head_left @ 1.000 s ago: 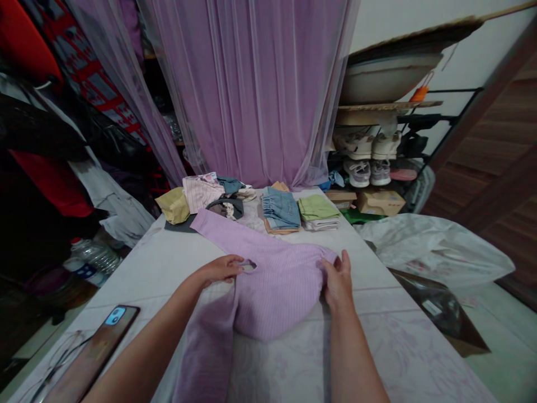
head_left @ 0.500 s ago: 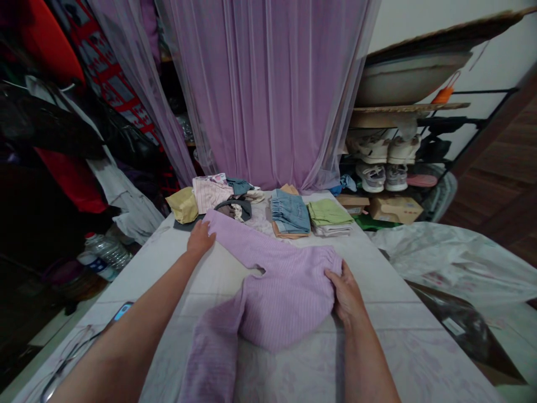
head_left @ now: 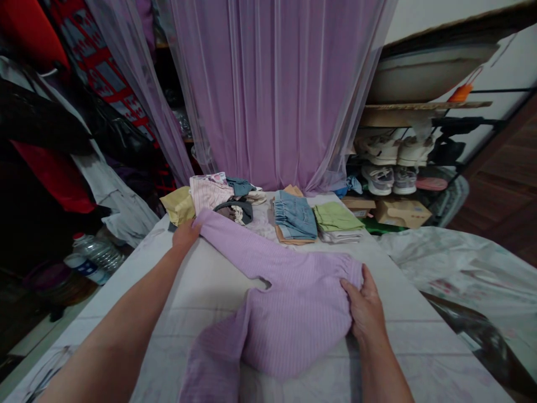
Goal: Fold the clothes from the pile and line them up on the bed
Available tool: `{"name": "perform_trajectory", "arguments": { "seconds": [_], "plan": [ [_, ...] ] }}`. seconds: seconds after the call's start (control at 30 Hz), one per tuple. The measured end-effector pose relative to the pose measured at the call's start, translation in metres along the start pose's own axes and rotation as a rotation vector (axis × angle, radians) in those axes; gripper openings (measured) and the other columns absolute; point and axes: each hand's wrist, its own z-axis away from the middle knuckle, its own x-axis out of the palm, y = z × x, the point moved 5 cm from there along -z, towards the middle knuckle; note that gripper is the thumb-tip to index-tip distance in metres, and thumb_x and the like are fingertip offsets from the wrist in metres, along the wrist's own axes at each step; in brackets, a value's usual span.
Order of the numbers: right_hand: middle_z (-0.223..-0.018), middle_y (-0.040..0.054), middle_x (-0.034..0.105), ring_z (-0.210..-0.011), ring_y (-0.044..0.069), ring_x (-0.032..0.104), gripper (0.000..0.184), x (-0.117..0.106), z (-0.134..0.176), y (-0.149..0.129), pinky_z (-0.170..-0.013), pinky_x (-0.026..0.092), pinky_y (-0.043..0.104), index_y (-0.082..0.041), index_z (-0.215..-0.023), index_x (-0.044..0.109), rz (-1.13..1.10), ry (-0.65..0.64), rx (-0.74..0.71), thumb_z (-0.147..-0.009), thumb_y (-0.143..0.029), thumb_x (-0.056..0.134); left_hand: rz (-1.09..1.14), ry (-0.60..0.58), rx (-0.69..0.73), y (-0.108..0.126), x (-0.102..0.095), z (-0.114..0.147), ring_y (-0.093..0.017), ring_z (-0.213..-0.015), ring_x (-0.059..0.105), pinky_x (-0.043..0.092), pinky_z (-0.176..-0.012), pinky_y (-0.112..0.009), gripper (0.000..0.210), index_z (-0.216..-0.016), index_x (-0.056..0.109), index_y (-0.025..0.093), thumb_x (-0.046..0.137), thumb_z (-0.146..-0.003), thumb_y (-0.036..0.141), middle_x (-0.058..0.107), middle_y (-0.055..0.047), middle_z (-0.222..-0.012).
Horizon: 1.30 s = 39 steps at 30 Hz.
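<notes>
Lavender ribbed trousers (head_left: 293, 302) are spread over the pale sheet, one leg reaching up to the left and the other bent toward me. The end of the upper leg is pinched in my left hand (head_left: 185, 235), close to the pile of clothes. At the gathered waistband, my right hand (head_left: 367, 299) grips the fabric, thumb on top and fingers partly hidden behind. Beyond the trousers lie folded denim (head_left: 296, 215) and a folded green garment (head_left: 338, 217) on a white one.
A loose pile of clothes (head_left: 212, 193) and a yellow cloth (head_left: 178, 204) sit at the far left of the sheet (head_left: 201, 302). A purple curtain (head_left: 268, 95) hangs behind. Shoes (head_left: 390, 179) stand on a rack at right; a plastic bottle (head_left: 100, 252) is at left.
Both hands have drawn apart slightly, the left going left and the right going right, with the trousers held between them. The view has shifted a little.
</notes>
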Motion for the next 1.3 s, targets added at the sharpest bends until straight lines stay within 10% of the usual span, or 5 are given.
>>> {"name": "perform_trajectory", "arguments": {
  "seconds": [0.33,0.5,0.67,0.83,1.3],
  "plan": [
    [-0.13,0.0069,0.064,-0.116,0.02,0.06,0.096,0.021,0.012,0.015,-0.097,0.049,0.034,-0.029,-0.152,0.027,-0.036,-0.185,0.092,-0.071,-0.051,0.073,0.043,0.038,-0.24,-0.064,-0.026,0.021,-0.036,-0.115,0.058,0.048,-0.091,-0.047,0.05,-0.129,0.054,0.013,0.05,-0.086,0.039,0.063,-0.02,-0.124],
    [-0.105,0.0058,0.074,-0.094,0.022,0.068,0.086,0.015,0.014,0.02,-0.083,0.055,0.035,-0.024,-0.141,0.048,-0.049,-0.273,0.294,-0.063,-0.045,0.078,0.203,0.21,0.032,-0.041,-0.017,0.072,-0.032,-0.133,0.043,0.036,-0.109,-0.043,0.055,-0.127,0.052,0.007,0.055,-0.079,0.034,0.053,-0.022,-0.136],
    [-0.095,0.0056,0.074,-0.088,0.022,0.068,0.08,0.027,0.024,0.011,-0.085,0.052,0.037,-0.021,-0.132,0.055,-0.02,-0.469,0.208,-0.059,-0.04,0.084,0.55,-0.091,0.182,-0.002,0.014,0.163,-0.022,-0.081,0.064,0.05,-0.079,-0.032,0.026,-0.086,0.064,0.023,0.052,-0.079,0.045,0.069,-0.003,-0.084],
    [-0.092,0.004,0.072,-0.086,0.02,0.066,0.093,0.034,0.024,0.012,-0.082,0.051,0.033,-0.019,-0.144,0.043,0.102,-0.285,-0.029,-0.062,-0.047,0.077,0.566,-0.381,0.345,0.037,0.019,0.221,-0.017,-0.063,0.06,0.042,-0.062,-0.026,0.027,-0.07,0.067,0.025,0.063,-0.073,0.051,0.067,0.002,-0.065],
    [-0.116,0.015,0.065,-0.103,0.028,0.063,0.052,-0.02,0.001,-0.014,-0.085,0.048,0.038,-0.015,-0.133,0.055,1.22,-0.015,-0.47,-0.087,-0.038,0.044,0.173,-0.45,0.41,0.056,0.02,0.227,-0.018,-0.09,0.066,0.043,-0.081,-0.028,0.023,-0.091,0.069,0.025,0.057,-0.084,0.044,0.074,0.001,-0.091]
  ]
}}
